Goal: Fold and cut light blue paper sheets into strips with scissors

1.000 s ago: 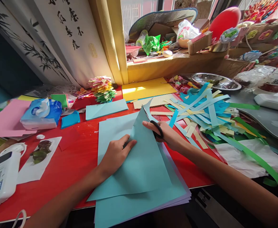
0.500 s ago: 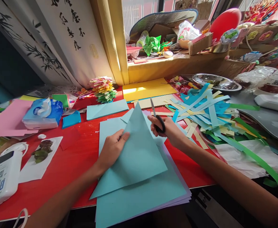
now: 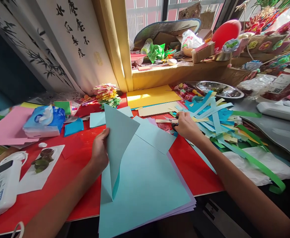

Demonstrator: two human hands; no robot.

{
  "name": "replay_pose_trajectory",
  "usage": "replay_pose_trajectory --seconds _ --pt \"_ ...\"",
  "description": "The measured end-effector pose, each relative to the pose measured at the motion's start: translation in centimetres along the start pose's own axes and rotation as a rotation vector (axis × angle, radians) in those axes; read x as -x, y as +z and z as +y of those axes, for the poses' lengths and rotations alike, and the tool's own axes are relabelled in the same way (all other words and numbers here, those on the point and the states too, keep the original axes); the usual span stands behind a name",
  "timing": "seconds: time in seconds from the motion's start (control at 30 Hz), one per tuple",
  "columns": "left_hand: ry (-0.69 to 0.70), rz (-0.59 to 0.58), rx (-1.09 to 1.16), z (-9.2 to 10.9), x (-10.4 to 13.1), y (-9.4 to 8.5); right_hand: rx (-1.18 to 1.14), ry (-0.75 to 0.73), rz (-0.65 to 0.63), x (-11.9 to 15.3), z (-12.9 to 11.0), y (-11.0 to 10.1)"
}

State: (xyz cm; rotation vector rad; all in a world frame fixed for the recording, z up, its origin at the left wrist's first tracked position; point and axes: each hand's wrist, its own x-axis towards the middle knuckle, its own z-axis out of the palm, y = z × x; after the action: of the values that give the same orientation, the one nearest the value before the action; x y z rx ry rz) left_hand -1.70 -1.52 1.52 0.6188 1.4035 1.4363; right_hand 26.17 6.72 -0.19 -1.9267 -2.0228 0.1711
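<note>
A folded sheet of light blue paper (image 3: 119, 142) stands tilted over the paper stack, its left edge pinched in my left hand (image 3: 100, 148). Beneath it lies a stack of large light blue and lilac sheets (image 3: 147, 191). A smaller light blue piece (image 3: 157, 134) rests on the stack's upper right part. Farther right, my right hand (image 3: 188, 125) is closed round the black handles of a pair of scissors (image 3: 175, 126). The blades point left, low over the table and apart from the folded sheet.
Cut paper strips (image 3: 216, 115) heap up at the right, before a metal bowl (image 3: 219, 89). On the left are a blue tissue pack (image 3: 44, 120), a white device (image 3: 1, 188) and dark green things on a napkin (image 3: 42, 162). A layered paper piece (image 3: 107, 94) stands at the back.
My left hand has moved left and turned the folded sheet upright, uncovering the stack. My right hand has shifted right and up, away from the sheet, and the scissors now point left.
</note>
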Motion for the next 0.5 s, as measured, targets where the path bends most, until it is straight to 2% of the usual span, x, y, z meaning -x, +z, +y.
replay_pose_trajectory --seconds 0.1,0.2,0.37,0.43,0.5 --pt "-0.013 -0.032 0.008 -0.1 0.5 0.2 -0.014 -0.059 0.039 -0.1 -0.2 0.5" --pt "-0.015 -0.132 -0.002 -0.5 0.9 0.5 -0.061 -0.064 0.069 -0.1 -0.5 0.6" --pt "0.076 -0.221 -0.042 -1.0 1.2 0.7 -0.351 -0.012 -0.074 -0.3 -0.6 0.0" --pt "0.099 -0.283 -0.084 -1.0 1.3 0.8 -0.39 -0.033 0.006 -0.5 -0.4 -0.3" --pt "0.098 -0.343 -0.116 -0.9 1.4 0.8 -0.29 -0.049 0.117 -0.7 -0.3 -0.4"
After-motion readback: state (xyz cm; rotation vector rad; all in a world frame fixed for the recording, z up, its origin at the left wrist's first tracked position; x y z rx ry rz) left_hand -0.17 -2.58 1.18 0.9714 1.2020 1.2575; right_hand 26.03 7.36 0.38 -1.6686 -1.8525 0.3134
